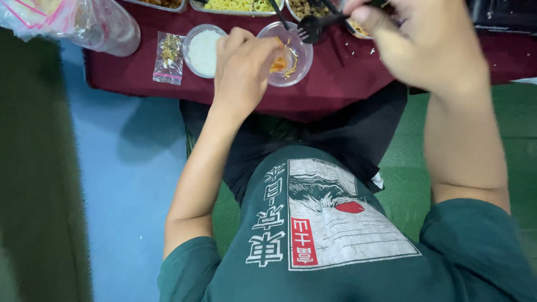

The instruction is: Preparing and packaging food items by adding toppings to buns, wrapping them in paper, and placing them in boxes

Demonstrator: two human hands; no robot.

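Now left hand (243, 67) curled around clear bowl (291, 56)

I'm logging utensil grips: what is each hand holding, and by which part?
The right hand holds a black plastic fork by its handle end. The left hand grips the clear round container at its rim.

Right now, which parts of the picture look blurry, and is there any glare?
Head view: the right hand and its black fork are smeared by motion blur; the left hand at the clear bowl is sharper. Soft glare shows on the plastic bag; lighting is even, shadows faint.
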